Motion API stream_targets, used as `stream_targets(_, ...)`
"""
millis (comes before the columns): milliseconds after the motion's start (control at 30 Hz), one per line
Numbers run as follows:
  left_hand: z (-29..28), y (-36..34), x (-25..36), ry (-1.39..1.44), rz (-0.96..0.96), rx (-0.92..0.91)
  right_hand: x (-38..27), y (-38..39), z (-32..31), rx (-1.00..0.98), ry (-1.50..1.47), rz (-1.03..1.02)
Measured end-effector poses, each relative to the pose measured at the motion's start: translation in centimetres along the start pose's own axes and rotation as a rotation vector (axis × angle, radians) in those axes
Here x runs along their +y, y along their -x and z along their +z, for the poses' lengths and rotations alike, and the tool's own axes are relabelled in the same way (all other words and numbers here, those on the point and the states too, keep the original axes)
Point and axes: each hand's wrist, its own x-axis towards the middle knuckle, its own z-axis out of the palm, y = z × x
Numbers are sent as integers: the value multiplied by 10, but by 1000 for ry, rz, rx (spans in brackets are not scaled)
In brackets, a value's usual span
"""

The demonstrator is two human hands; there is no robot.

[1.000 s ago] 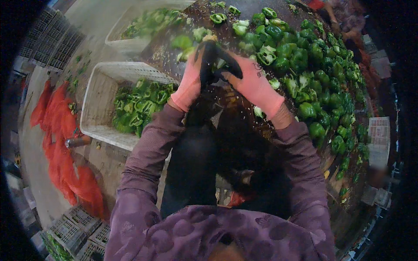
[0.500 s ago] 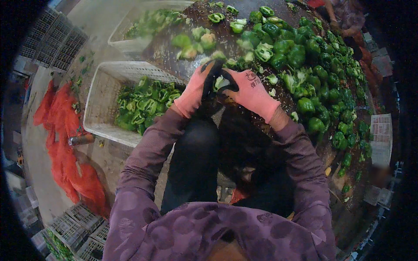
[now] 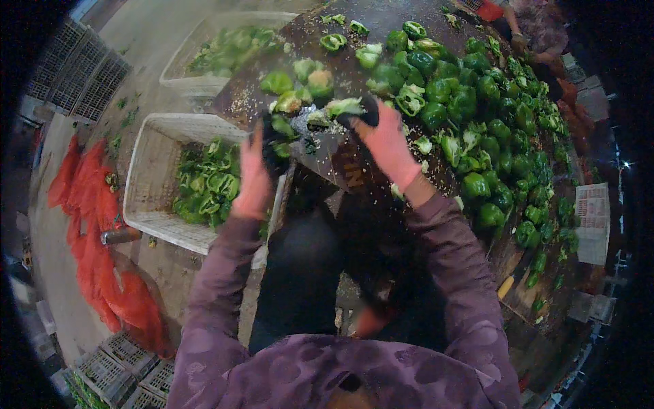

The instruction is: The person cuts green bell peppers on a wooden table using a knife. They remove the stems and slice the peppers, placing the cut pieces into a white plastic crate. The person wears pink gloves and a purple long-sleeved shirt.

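My left hand [image 3: 257, 167], in a pink glove with black fingers, is over the inner edge of the near white crate, closed around green pepper pieces [image 3: 281, 129]. The right hand [image 3: 381, 136], gloved alike, is over the dark table [image 3: 317, 146] and pinches a pale green pepper core [image 3: 345, 107]. Between the hands, a wet-looking whitish heap of scraps [image 3: 317, 121] lies on the table. Just beyond it sit several cut pepper tops [image 3: 291, 100] and a yellowish one [image 3: 320, 83]. The near crate [image 3: 139, 184] contains cut green pepper pieces [image 3: 208, 180].
A large pile of whole green peppers [image 3: 463, 102] covers the table's right side, with seeds scattered about. Another white crate [image 3: 170, 75] stands at the far left. Red netting [image 3: 102, 273] lies on the floor at left. Another person's arm [image 3: 514, 27] shows at the far right.
My hands, together before, have moved apart. The left went down and to the left with pepper pieces; the right holds a pale core. The view has shifted slightly.
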Motion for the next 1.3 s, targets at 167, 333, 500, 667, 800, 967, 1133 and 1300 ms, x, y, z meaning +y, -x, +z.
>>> stream_targets(167, -64, -17, -6, 63, -492, -121, 51, -89, -17, -21, 734, -197)
stream_targets(333, -66, -32, 12, 113, -425, -146, 91, -169, 1, -134, 1082, -160)
stream_targets(500, -29, -74, 48, 671, -434, -69, 95, -160, 5, -174, 963, -236)
stream_targets(667, 41, -102, 52, 770, -121, -275, 16, -65, 14, -45, 586, -391)
stream_targets(800, 40, -89, 72, 409, 285, -116, -17, -16, 0, -166, 69, -233)
stream_targets(967, 28, -71, 79, 577, 206, -222, -12, 7, -2, -220, -242, -93)
stream_targets(1133, 14, -60, 80, 823, -8, -402, -29, 20, -12, -279, -150, -173)
stream_targets(1300, 14, -62, 70, 674, 81, -430, -22, 13, -18, -376, -2, -316)
